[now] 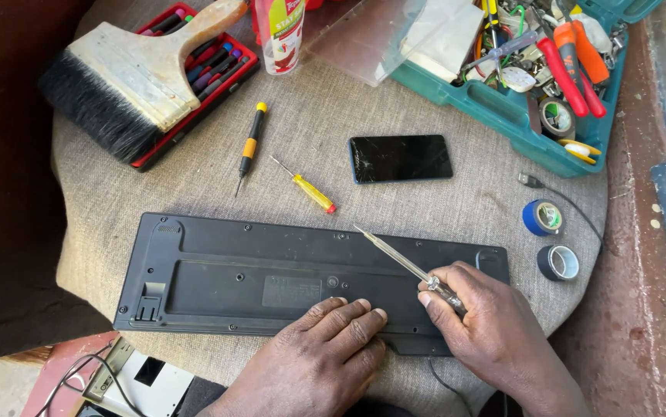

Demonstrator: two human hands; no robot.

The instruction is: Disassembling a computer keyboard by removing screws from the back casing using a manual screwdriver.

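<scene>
Two hands work on an upturned black keyboard (271, 274): the left hand (325, 347) lies flat, fingers spread, pressing its near edge, while the right hand (487, 324) grips a clear-handled screwdriver (402, 259) whose tip points beyond the fingertips, seemingly mid-unscrewing; seating it in a screw comes next.

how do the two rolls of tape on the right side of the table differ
The blue tape roll is bright blue and lies farther from the person; the dark tape roll is blackish and lies nearer the right hand. The blue roll's core looks greenish, the dark roll's pale. Both lie flat on the cloth.
</scene>
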